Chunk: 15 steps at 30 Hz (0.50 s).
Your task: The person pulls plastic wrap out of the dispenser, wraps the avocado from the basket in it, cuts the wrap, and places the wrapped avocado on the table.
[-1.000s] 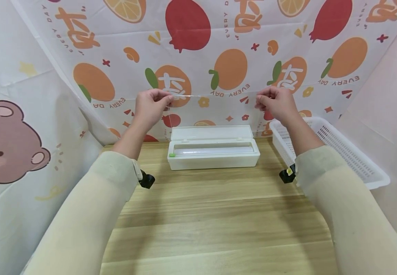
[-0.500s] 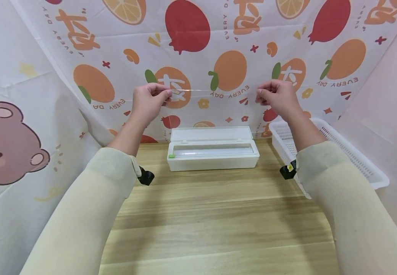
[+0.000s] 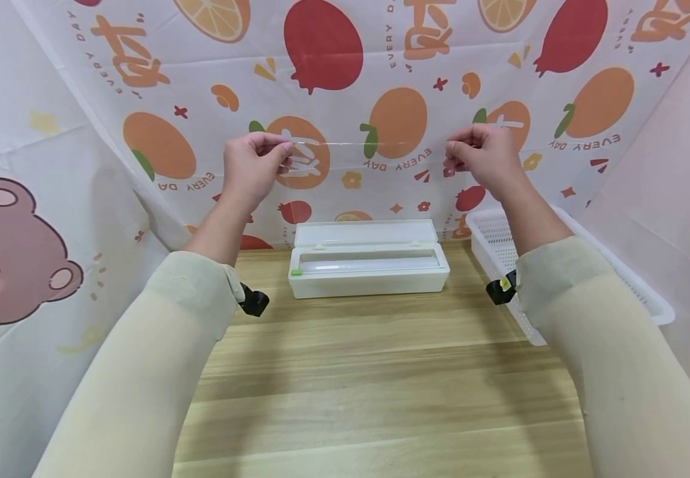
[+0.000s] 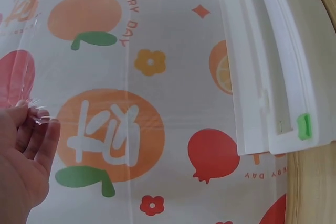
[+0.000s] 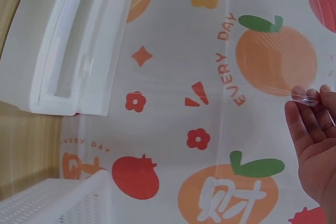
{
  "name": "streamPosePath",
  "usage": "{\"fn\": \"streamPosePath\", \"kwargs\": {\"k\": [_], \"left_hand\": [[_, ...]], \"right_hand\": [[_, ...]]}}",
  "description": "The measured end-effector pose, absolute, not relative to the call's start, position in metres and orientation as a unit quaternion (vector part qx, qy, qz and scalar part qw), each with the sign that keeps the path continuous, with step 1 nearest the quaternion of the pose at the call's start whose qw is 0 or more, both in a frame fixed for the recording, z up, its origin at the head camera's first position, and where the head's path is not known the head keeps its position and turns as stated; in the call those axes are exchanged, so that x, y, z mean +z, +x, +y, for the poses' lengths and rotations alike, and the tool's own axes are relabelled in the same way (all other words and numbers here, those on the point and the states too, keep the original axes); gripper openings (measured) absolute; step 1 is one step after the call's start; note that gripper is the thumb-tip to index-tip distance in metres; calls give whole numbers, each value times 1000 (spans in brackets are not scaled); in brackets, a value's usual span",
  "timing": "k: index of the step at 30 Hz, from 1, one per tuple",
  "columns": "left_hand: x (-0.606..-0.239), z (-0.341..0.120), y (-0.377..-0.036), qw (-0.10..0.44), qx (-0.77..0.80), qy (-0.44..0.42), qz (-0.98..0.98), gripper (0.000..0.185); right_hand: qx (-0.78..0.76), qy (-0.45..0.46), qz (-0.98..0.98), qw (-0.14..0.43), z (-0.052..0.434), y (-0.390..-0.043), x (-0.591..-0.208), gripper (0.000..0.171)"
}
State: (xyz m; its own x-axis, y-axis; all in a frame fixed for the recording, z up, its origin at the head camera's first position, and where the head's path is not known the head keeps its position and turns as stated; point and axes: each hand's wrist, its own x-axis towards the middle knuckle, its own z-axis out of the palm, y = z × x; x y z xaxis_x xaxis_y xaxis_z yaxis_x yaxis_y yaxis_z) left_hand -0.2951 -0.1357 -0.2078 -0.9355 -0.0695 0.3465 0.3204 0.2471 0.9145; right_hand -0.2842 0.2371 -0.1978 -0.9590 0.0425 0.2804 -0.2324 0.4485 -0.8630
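In the head view a clear sheet of cling film [image 3: 351, 143] spans the gap between both raised hands, its upper edge a thin shiny line. My left hand [image 3: 254, 164] pinches one corner between thumb and fingertips; bunched film [image 4: 38, 114] glints there in the left wrist view. The opposite corner is pinched by my right hand [image 3: 483, 158], with crumpled film [image 5: 304, 99] at its fingertips in the right wrist view. Below and between the hands, a white cling film box [image 3: 369, 285] stands with its lid [image 3: 365, 232] up, a roll [image 3: 369, 264] inside and a green slider [image 3: 296, 272] at its left end.
A white perforated basket [image 3: 527, 332] stands on the right, partly behind the right forearm. The wood-grain table [image 3: 381, 385] meets a fruit-printed cloth [image 3: 327, 46] just behind the box. A bear-printed cloth [image 3: 13, 259] hangs at the left.
Both hands have risen, with the film still stretched between them. The left hand has also drifted slightly left. Box and basket remain in place.
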Motion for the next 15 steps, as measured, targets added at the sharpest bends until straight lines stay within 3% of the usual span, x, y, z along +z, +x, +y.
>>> {"fn": "streamPosePath", "kwargs": {"k": [15], "left_hand": [[-196, -130, -294, 211, -649, -97, -724, 21]], "right_hand": [[564, 52, -806, 171, 231, -281, -182, 26]]}}
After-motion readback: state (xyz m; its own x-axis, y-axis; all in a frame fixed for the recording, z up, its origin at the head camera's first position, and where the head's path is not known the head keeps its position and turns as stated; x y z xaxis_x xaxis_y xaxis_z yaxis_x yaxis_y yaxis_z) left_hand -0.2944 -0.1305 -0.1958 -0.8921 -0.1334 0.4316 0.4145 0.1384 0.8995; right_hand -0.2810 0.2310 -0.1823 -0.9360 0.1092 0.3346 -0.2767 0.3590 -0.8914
